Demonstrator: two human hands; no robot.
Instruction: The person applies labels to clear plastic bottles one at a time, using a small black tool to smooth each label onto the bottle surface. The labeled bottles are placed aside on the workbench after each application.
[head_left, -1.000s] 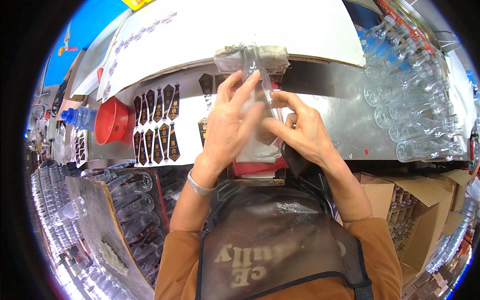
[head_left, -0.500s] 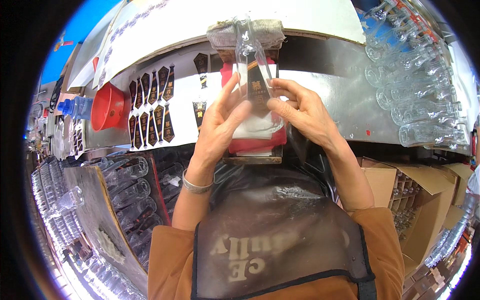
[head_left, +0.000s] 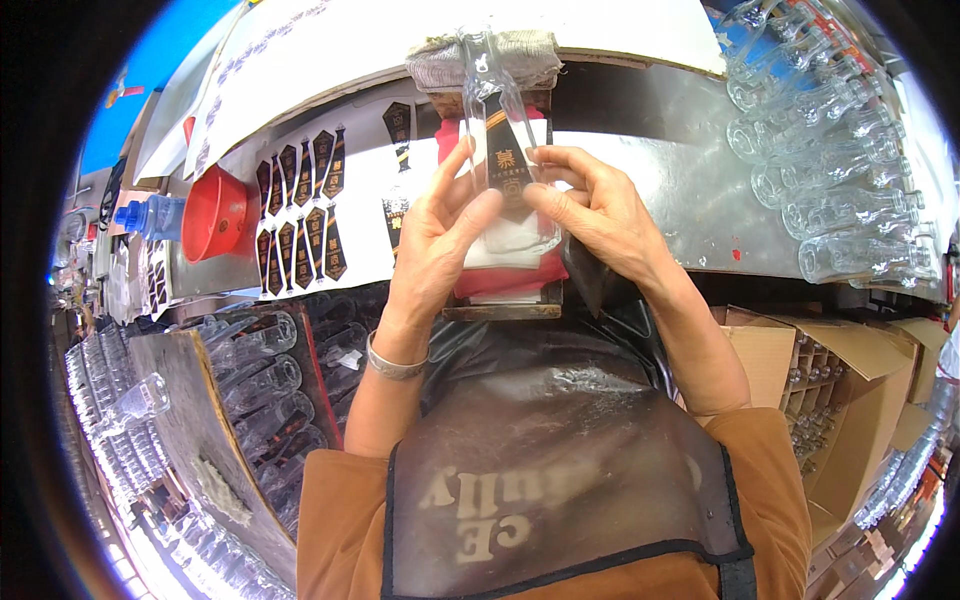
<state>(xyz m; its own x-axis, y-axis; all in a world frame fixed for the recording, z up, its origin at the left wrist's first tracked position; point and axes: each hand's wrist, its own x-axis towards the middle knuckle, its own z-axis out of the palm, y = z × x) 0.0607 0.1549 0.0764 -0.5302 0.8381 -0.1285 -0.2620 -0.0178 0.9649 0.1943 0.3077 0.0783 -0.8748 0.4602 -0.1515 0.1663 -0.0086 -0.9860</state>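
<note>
A clear glass bottle lies in front of me, its neck pointing away over a folded grey cloth and its base toward me. A dark tie-shaped label with gold marks and a stripe lies along the bottle's upper face. My left hand is closed around the bottle's left side, with fingers and thumb at the label's edge. From the right, my right hand grips the other side, thumb near the label's lower part. Under the bottle are white sheets and a red cloth on a wooden stand.
Dark labels lie in rows on a white sheet at left, near a red bowl and a blue-capped bottle. Clear bottles line the right side. Below stand a carton and a wooden-sided crate of bottles.
The bottle, stand and hands appear slightly further left and higher in the picture. My right thumb and fingers have shifted a little along the bottle and label.
</note>
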